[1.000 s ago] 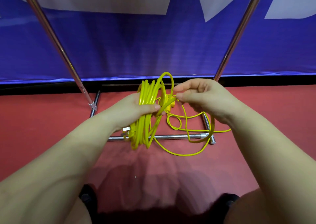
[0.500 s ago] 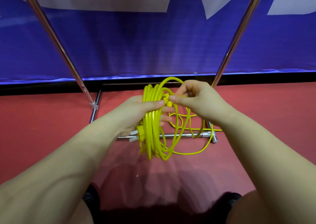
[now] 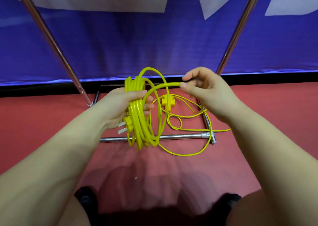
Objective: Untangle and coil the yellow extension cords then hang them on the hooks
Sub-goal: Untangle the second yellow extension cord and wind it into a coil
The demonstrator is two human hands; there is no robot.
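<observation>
My left hand (image 3: pixel 120 105) grips a bundle of yellow cord loops (image 3: pixel 137 122) held upright above the floor; the cord's plug (image 3: pixel 127 124), with two metal prongs, sticks out below my palm. My right hand (image 3: pixel 204 91) pinches a strand of the same yellow cord (image 3: pixel 163 86) that arcs over from the bundle. Loose yellow cord (image 3: pixel 185 154) trails in curves on the red floor. A yellow socket block (image 3: pixel 167 102) lies among the loose cord. No hooks are in view.
A chrome rack stands ahead: two slanted poles (image 3: pixel 56 48) (image 3: pixel 239 29) and a base bar (image 3: pixel 180 136) lying across the red floor (image 3: pixel 34 131). A blue banner (image 3: pixel 154 44) hangs behind. My dark shoes (image 3: pixel 86 200) show at the bottom.
My right hand has drawn away to the right from the bundle, pulling a strand out into a wide arc. The socket block, earlier near my fingers, now lies on the floor.
</observation>
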